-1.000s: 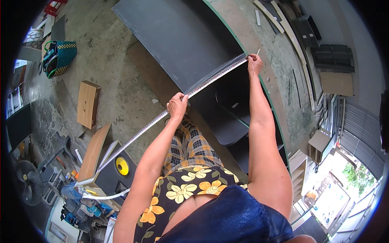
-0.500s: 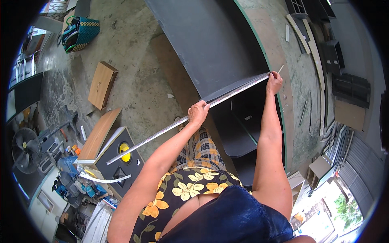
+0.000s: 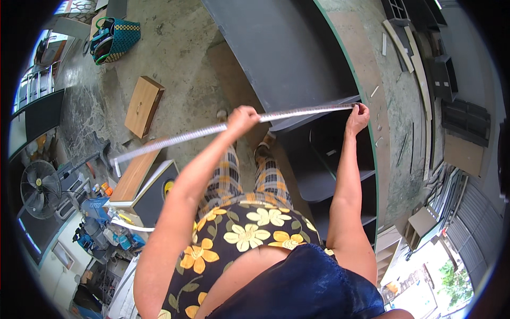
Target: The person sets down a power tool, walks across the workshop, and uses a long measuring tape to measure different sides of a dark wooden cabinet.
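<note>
A long metal ruler (image 3: 297, 114) stretches across a dark grey cabinet (image 3: 297, 58) that lies on the floor. My left hand (image 3: 241, 118) grips the ruler near its middle, and the ruler's free end sticks out far to the left (image 3: 119, 159). My right hand (image 3: 357, 116) pinches the ruler's right end against the top edge of a grey shelf panel (image 3: 319, 114), close to the cabinet's green-edged side. Open shelf compartments (image 3: 334, 159) lie just below the ruler.
A wooden box (image 3: 142, 105) lies on the concrete floor at left. A basket bag (image 3: 114, 38) stands at top left. A board, a speaker-like box (image 3: 156, 191), tools and a fan (image 3: 37, 189) crowd the lower left. Strips and dark panels (image 3: 451, 106) lie to the right.
The view has shifted, so the cabinet sits higher in the picture. Both hands have kept hold of the ruler, which now lies more level across the shelf panel's edge.
</note>
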Motion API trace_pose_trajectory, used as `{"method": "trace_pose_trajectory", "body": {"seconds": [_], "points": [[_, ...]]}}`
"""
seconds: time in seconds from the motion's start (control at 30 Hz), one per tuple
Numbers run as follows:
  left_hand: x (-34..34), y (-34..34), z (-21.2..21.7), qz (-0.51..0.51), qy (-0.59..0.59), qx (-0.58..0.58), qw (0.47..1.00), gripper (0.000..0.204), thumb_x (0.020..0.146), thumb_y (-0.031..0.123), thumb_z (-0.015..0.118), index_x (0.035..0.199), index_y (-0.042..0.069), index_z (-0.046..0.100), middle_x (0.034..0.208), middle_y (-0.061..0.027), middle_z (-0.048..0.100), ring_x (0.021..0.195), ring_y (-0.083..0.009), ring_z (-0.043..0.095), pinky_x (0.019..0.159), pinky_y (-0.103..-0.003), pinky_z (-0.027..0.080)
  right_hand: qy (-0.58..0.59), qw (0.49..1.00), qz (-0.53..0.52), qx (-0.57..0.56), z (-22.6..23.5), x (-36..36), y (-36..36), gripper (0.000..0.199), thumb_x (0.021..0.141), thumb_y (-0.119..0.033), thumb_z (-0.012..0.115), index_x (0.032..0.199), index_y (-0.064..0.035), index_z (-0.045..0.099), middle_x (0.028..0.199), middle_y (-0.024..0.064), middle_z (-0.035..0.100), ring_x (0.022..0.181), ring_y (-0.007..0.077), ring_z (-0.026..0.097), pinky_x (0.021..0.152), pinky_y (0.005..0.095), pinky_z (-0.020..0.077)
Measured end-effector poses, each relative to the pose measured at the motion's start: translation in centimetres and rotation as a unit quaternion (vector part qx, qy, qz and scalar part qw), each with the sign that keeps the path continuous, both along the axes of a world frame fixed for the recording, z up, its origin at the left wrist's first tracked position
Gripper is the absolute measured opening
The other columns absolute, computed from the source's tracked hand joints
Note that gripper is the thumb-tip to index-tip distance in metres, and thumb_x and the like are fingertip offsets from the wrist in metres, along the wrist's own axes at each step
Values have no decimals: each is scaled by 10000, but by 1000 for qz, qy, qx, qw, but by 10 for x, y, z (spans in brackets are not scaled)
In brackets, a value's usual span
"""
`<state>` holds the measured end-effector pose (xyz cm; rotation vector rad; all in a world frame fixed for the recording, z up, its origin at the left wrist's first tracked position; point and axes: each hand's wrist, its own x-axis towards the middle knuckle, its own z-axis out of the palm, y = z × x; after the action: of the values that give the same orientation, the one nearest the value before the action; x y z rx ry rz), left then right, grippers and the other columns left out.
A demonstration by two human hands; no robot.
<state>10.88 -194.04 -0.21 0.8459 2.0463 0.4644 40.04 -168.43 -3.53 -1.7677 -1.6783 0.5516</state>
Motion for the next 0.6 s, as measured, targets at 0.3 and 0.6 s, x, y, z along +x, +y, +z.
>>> {"method": "trace_pose_trajectory", "body": {"seconds": [0.3, 0.6], "points": [[-274, 56, 64, -268, 110, -84, 953, 220, 695, 276, 711, 758, 73, 658, 742, -100, 641, 714, -239, 618, 646, -355, 475, 168, 954, 23, -247, 26, -110, -186, 144, 783, -98, 642, 845, 4, 561, 706, 50, 570, 609, 116, 543, 572, 270, 460], [-360, 158, 25, -504, 161, -35, 848, 221, 704, 276, 689, 752, 64, 652, 713, -101, 638, 745, -284, 614, 691, -405, 439, 237, 844, -291, -384, -42, -245, -264, 184, 817, -97, 614, 940, 17, 537, 733, 76, 612, 531, 127, 592, 422, 237, 456]]}}
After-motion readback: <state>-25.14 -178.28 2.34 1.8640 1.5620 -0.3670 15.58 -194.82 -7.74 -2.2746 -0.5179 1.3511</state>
